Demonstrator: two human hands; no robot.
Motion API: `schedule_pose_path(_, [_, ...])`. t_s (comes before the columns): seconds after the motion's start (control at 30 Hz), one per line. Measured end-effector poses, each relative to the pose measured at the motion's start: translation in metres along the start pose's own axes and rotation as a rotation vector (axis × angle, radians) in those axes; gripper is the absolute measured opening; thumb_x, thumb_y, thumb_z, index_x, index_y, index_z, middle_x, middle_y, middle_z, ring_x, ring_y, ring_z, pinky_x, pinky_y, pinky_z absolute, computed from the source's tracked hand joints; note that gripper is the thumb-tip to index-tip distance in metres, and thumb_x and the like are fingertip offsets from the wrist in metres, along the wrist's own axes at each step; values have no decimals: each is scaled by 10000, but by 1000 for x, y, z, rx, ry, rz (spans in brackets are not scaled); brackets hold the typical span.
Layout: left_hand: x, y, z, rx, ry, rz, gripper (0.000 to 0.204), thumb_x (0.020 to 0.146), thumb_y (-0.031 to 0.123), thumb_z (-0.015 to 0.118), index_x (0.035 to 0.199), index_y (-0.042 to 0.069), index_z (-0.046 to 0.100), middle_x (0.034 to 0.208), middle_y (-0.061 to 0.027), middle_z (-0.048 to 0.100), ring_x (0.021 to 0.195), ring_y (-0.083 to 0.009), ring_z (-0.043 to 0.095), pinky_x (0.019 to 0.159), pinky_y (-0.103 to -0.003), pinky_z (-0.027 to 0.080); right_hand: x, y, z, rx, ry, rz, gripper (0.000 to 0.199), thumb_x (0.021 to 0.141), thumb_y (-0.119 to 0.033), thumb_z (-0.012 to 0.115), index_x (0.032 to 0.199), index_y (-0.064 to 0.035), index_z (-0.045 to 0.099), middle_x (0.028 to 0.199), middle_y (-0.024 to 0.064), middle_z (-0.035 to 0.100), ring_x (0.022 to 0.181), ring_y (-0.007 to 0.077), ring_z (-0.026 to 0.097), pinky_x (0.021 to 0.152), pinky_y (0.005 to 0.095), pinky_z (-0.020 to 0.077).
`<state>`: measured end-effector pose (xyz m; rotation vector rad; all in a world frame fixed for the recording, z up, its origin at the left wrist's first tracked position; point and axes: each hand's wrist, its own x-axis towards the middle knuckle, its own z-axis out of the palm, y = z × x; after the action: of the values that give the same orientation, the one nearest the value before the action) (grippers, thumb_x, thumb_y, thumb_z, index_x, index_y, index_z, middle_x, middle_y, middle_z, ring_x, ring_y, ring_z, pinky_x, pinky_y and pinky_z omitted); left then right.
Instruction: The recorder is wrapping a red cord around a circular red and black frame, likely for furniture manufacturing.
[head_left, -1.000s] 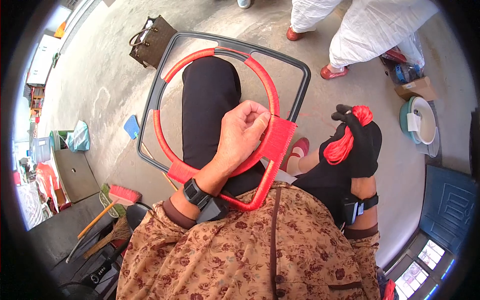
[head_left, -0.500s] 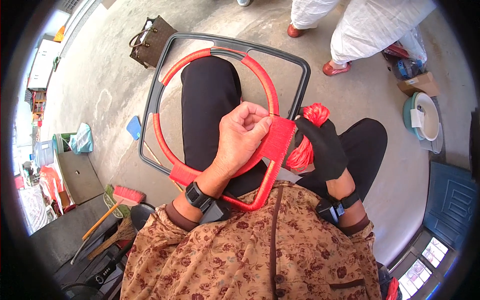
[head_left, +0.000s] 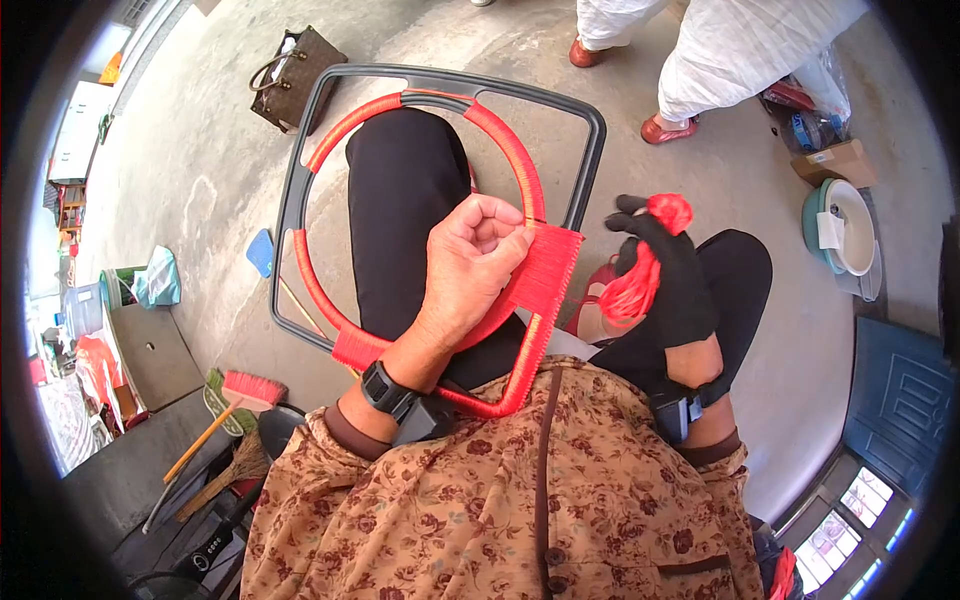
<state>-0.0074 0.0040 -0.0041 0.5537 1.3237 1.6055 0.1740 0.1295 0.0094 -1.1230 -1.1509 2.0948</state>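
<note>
A black rounded-square frame [head_left: 597,137] with an inner ring lies across my left thigh, near edge against my floral jacket. Red cord wraps much of the ring [head_left: 522,160] and covers a wide red panel [head_left: 552,268] at its right side; black shows in gaps. My bare left hand [head_left: 465,260] pinches thumb to fingers at the ring beside this panel; whether a strand is in the pinch is hidden. Right of the frame, apart from it, my black-gloved right hand [head_left: 685,290] holds a bundle of red cord [head_left: 632,292], fingers curled round it, some fingertips raised.
A brown handbag [head_left: 305,80] stands on the concrete floor beyond the frame. Another person's white trousers [head_left: 710,70] and red shoes are at the far right. Basins [head_left: 848,230] and a cardboard box [head_left: 835,163] sit right. Brooms [head_left: 255,390] and a blue dustpan [head_left: 260,253] are left.
My right hand with the cord bundle has moved right, away from the panel's edge. The frame and my left hand have shifted slightly left in the picture; the pinch stays.
</note>
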Motion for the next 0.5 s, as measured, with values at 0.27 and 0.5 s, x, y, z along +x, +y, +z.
schedule_pose_path(0.27, [0, 1, -5, -41, -1, -35, 183, 914, 77, 586, 1067, 13, 508, 858, -29, 637, 793, -57, 599, 651, -210, 481, -10, -16, -37, 195, 179, -107, 388, 899, -209, 558, 1231, -14, 508, 1090, 144, 625, 971, 187, 593, 792, 296, 498])
schedule_pose_path(0.5, [-4, 14, 17, 121, 65, 316, 367, 943, 152, 544, 1260, -9, 452, 1124, -88, 559, 981, -139, 581, 823, -248, 480, 14, -26, 53, -1282, 71, -1039, 405, 757, -63, 619, 1161, -80, 581, 1071, 122, 634, 994, 298, 610, 892, 390, 479])
